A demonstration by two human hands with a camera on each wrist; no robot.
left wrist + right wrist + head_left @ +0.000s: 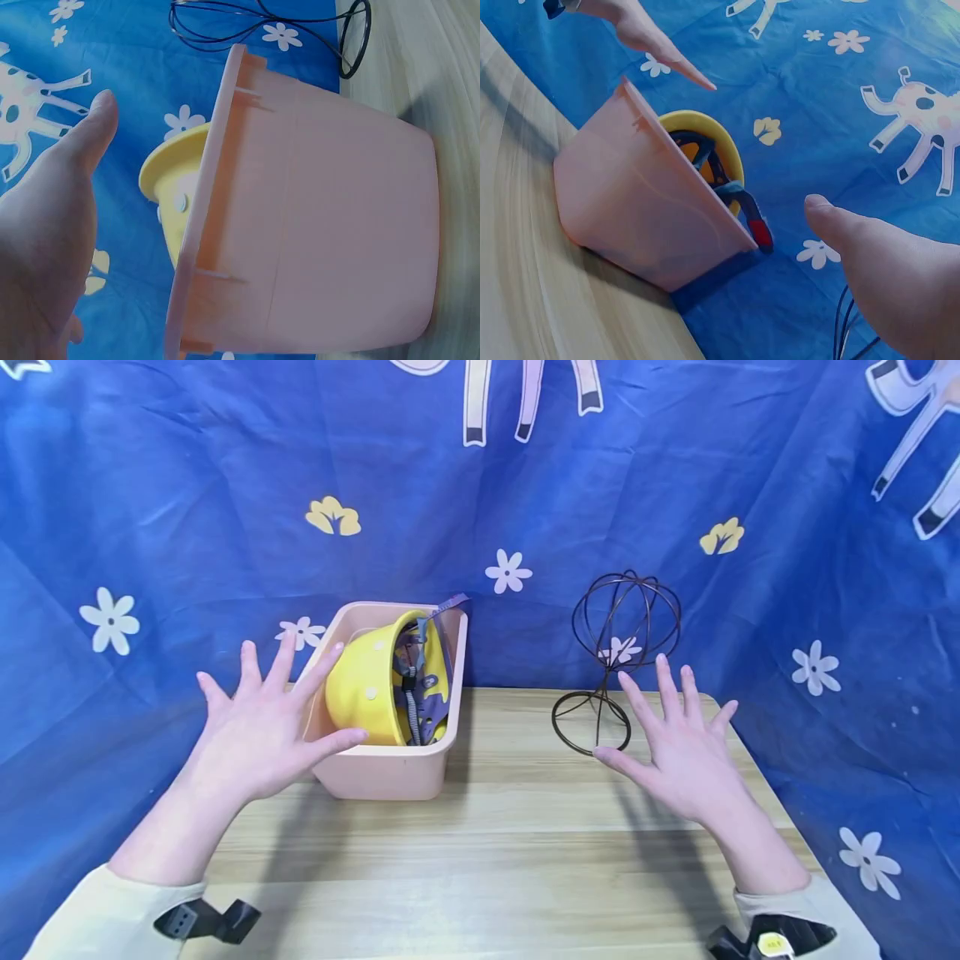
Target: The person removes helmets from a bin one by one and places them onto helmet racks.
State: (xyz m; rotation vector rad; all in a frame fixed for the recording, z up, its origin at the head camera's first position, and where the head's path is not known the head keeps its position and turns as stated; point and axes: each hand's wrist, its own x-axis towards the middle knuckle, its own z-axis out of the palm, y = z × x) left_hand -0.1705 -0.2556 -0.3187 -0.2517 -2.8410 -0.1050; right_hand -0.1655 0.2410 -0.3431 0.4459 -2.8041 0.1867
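Observation:
A yellow hard hat with a dark inner harness and straps lies on its side in a pink plastic bin. My left hand hovers by the bin's near left side, fingers spread, holding nothing. In the left wrist view its thumb stands apart from the bin wall. To the right, a dark wire stand with a round cage top and a ring base stands on the table. My right hand is spread in the air just in front of it and grips nothing.
The wood-grain table carries the bin at its back left and the wire stand at its back right. A blue cloth printed with flowers and animals hangs behind and along both sides.

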